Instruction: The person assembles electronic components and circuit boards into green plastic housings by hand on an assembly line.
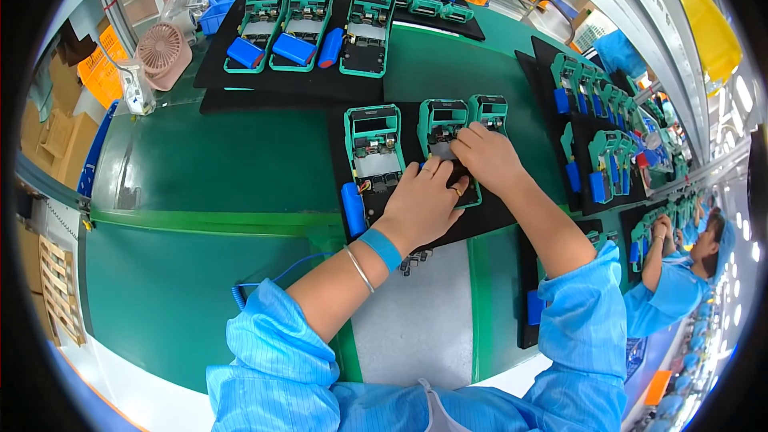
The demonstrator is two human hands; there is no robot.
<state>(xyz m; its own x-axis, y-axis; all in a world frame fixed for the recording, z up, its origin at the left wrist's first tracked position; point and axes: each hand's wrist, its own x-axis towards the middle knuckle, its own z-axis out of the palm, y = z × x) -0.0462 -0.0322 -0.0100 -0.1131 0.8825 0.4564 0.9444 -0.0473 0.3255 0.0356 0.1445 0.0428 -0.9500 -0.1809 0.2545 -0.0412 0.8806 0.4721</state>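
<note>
A green-framed device housing with exposed inner parts lies on a black mat, the middle one of three in a row. Both hands are over its lower half. My left hand comes from the near left, fingers bent down onto the housing; what they hold is hidden. My right hand reaches in from the right, fingertips pinched together at the housing's middle, covering whatever is between them. Left of my hands is another open housing, with a blue battery pack by its lower left side. A third housing is partly behind my right hand.
Several housings with blue packs lie on a black mat at the far left, and more on mats at right. A pink fan stands on the green table. Co-workers sit opposite and at right. A blue coiled cord lies near my left sleeve.
</note>
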